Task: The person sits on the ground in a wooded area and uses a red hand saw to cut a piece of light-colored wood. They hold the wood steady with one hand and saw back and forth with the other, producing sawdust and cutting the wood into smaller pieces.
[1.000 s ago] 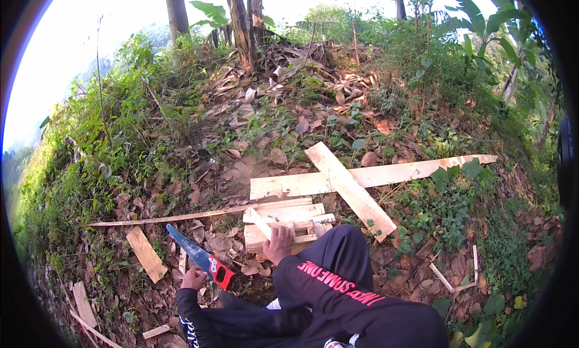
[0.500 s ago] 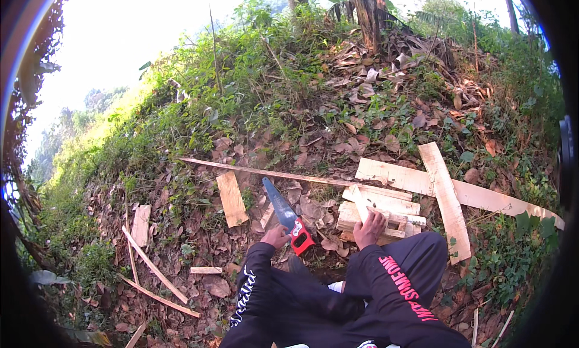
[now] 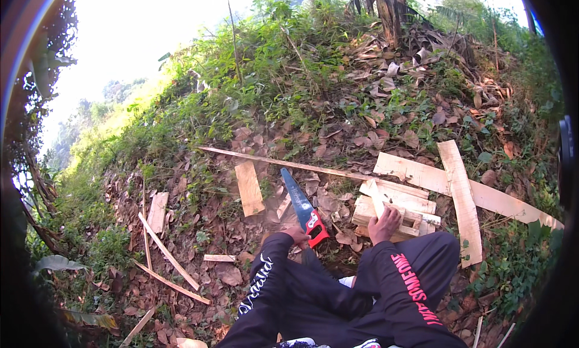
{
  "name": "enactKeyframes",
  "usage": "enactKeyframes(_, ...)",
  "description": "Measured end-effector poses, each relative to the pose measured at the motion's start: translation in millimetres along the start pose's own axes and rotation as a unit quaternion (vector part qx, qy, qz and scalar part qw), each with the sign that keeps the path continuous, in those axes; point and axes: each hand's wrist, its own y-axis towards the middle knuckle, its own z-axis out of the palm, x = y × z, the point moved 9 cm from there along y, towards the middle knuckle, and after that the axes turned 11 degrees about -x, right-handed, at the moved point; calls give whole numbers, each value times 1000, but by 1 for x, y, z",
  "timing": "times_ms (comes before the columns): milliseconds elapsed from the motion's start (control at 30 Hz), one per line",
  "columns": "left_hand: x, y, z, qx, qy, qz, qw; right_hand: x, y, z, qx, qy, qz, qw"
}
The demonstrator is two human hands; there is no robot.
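Observation:
A hand saw [image 3: 304, 208] with a blue-grey blade and red-and-white handle lies on the leaf litter in front of me, its tip pointing away. My left hand [image 3: 297, 235] is right beside the handle; its fingers are partly hidden, so I cannot tell whether it grips anything. My right hand [image 3: 386, 224] is closed around the near end of a short pale wooden strip [image 3: 376, 197]. That strip slants across a stack of cut wood pieces [image 3: 401, 197] by my right knee.
Two wide planks [image 3: 461, 197] cross to the right of the stack. A long thin strip [image 3: 283, 164] lies beyond the saw. A short board [image 3: 249, 188] rests left of the blade, and narrow offcuts [image 3: 169, 251] lie farther left. Green undergrowth [image 3: 259, 88] covers the slope ahead.
The whole view has shifted, so things appear farther right and slightly higher. My left hand has come slightly nearer to me along the saw handle. The saw itself stays on the ground.

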Motion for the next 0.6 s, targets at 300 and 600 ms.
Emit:
enactKeyframes(300,7,4,-3,-22,44,14,999,7,-2,-4,-18,19,-14,1000)
enactKeyframes(600,-22,-16,-7,-58,26,16,998,-2,0,-2,3,19,-19,1000)
